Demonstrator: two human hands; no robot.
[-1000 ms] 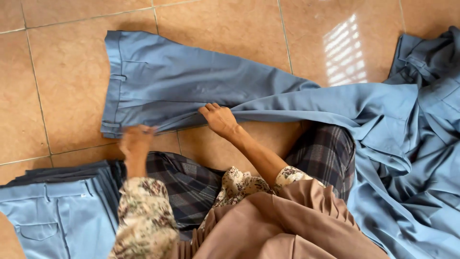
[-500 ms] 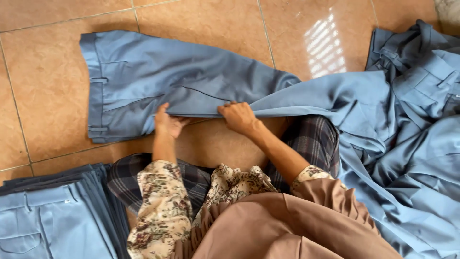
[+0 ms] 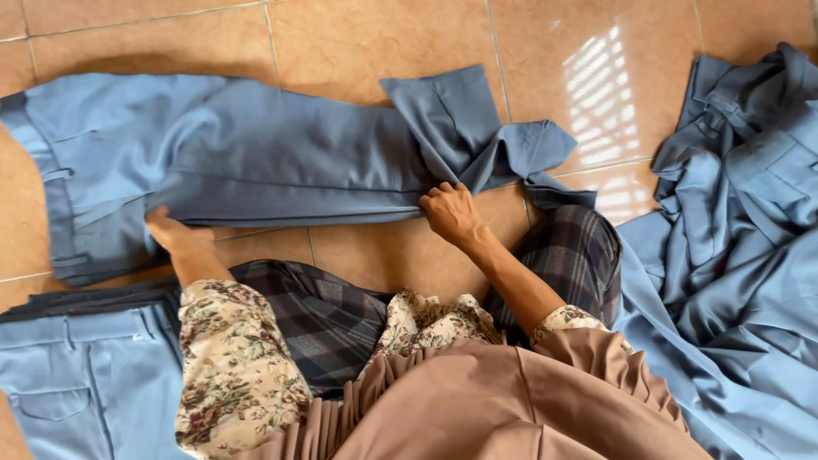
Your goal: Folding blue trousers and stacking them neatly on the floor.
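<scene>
blue trousers [image 3: 256, 162] on tiled floor, left hand [image 3: 175, 234] flat on waist, right hand [image 3: 452, 213] gripping leg fold

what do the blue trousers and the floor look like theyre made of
Blue trousers: a smooth woven cloth, probably a polyester blend; matte with a faint sheen, falling in soft folds and holding pressed creases. Floor: glazed ceramic tile, orange-tan, with visible grout lines and a bright glossy window reflection.
</scene>
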